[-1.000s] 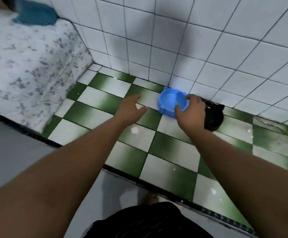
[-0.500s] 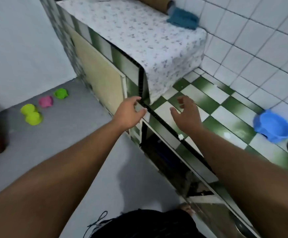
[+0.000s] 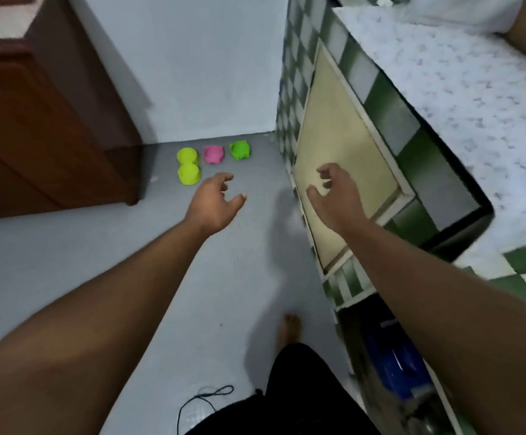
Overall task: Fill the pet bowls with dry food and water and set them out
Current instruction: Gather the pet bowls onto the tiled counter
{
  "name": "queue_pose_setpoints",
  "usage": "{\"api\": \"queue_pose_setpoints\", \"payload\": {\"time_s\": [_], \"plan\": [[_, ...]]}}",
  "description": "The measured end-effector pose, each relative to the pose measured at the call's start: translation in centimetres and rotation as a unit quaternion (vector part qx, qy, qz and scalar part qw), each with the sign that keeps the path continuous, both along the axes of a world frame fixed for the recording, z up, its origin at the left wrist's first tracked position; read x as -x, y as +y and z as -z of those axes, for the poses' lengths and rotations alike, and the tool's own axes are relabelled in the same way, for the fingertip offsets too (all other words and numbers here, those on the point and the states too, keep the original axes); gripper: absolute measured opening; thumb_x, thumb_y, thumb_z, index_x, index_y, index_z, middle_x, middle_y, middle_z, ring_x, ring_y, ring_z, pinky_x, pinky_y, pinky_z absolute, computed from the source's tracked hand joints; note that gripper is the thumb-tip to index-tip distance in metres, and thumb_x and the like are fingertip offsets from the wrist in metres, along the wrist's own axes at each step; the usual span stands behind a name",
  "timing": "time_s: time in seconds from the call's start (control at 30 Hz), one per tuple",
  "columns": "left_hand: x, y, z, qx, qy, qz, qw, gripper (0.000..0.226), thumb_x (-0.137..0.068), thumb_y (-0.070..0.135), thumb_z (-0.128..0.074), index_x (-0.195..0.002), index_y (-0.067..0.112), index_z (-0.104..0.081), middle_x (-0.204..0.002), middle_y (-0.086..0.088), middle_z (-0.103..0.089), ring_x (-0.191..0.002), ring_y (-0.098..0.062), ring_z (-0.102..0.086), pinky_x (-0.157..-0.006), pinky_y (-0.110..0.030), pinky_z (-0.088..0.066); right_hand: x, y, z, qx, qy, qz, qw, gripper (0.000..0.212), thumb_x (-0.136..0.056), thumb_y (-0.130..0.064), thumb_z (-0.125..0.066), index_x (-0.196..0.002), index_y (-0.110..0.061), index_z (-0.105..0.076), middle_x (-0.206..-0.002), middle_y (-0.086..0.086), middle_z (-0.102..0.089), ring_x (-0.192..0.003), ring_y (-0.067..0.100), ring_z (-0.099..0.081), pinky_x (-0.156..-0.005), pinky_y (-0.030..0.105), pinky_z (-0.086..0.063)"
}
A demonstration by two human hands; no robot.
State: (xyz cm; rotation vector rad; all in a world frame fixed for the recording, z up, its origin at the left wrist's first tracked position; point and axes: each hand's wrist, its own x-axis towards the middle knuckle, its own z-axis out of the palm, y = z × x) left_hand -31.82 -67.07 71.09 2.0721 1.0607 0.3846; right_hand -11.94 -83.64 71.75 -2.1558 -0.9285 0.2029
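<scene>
right grip point(image 3: 334, 191) off the blue bowl, now empty, view swung round to floor bowls point(image 3: 214, 154)

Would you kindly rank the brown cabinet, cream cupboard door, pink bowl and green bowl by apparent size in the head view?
1. brown cabinet, though the frame cuts it off
2. cream cupboard door
3. pink bowl and green bowl, tied: side by side, they look about alike.

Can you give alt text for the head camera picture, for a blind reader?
Two bare arms reach over a grey floor, left hand and right hand both empty. Ahead sit two yellow bowls, a pink bowl and a green bowl, near a green-checked counter.
</scene>
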Motion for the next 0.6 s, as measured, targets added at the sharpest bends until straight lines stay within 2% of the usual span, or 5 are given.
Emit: {"api": "queue_pose_setpoints", "payload": {"time_s": [0.1, 0.23, 0.33, 0.53, 0.6], "plan": [[-1.0, 4.9, 0.7, 0.004, 0.012, -0.043, 0.999, 0.059, -0.090, 0.034, -0.076, -0.141, 0.012, -0.055, -0.125, -0.015, -0.064, -0.103, -0.024, -0.063, -0.087, -0.026, -0.045, -2.7, 6.6, 0.6, -0.001, 0.006, -0.021, 1.000, 0.042, -0.086, -0.026, -0.071, -0.124, -0.011, -0.059, -0.120, 0.007, -0.063, -0.107, 0.023, -0.061, -0.095, 0.035, -0.049], [-4.5, 11.6, 1.2, -0.004, 0.015, -0.101, 0.995, 0.059, -0.089, 0.035, -0.076, -0.140, 0.012, -0.056, -0.124, -0.014, -0.065, -0.111, -0.029, -0.064, -0.095, -0.035, -0.051, -7.7, 15.2, 2.0, -0.001, 0.026, -0.061, 0.998, 0.041, -0.085, -0.025, -0.074, -0.120, -0.008, -0.060, -0.117, 0.011, -0.064, -0.101, 0.025, -0.062, -0.093, 0.037, -0.051], [-7.4, 16.0, 1.1, 0.002, 0.019, -0.136, 0.991, 0.061, -0.089, 0.037, -0.076, -0.141, 0.013, -0.055, -0.123, -0.013, -0.066, -0.109, -0.029, -0.065, -0.095, -0.037, -0.052, -11.5, 20.8, 2.3, -0.006, 0.062, -0.089, 0.994, 0.039, -0.085, -0.023, -0.075, -0.118, -0.011, -0.059, -0.115, 0.010, -0.064, -0.091, 0.017, -0.057, -0.091, 0.037, -0.053], [-12.1, 24.3, 1.7, 0.030, 0.023, -0.180, 0.983, 0.059, -0.090, 0.036, -0.075, -0.141, 0.014, -0.055, -0.121, -0.012, -0.065, -0.108, -0.029, -0.064, -0.094, -0.034, -0.050, -17.6, 30.4, 2.4, 0.005, 0.147, -0.077, 0.986, 0.038, -0.088, -0.023, -0.074, -0.119, -0.012, -0.057, -0.106, 0.003, -0.060, -0.091, 0.018, -0.058, -0.085, 0.026, -0.048], [-13.6, 27.6, 2.7, 0.042, 0.029, -0.191, 0.980, 0.057, -0.090, 0.037, -0.075, -0.139, 0.015, -0.057, -0.120, -0.012, -0.066, -0.109, -0.030, -0.064, -0.095, -0.035, -0.051, -19.3, 33.6, 3.1, 0.006, 0.167, -0.059, 0.984, 0.037, -0.089, -0.023, -0.074, -0.119, -0.011, -0.057, -0.108, 0.005, -0.062, -0.090, 0.018, -0.059, -0.082, 0.023, -0.046]]}}
